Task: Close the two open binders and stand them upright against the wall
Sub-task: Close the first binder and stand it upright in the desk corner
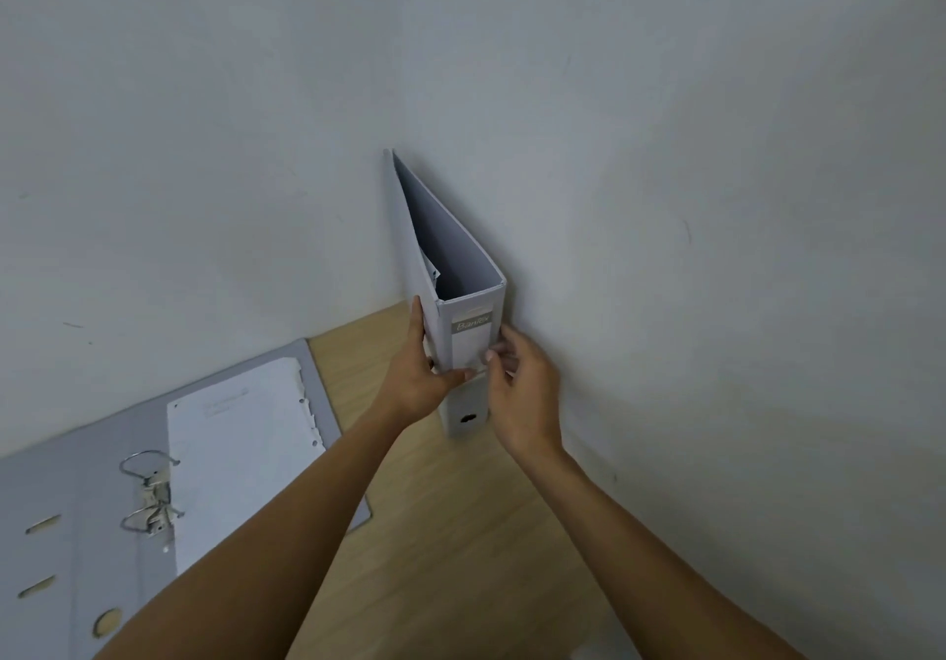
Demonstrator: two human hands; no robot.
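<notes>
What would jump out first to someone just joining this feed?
The upright grey binder at centre, standing on the wooden table against the wall, with the left hand and right hand gripping its spine. Next, the second binder lying open at lower left, its metal rings up and paper showing.
</notes>
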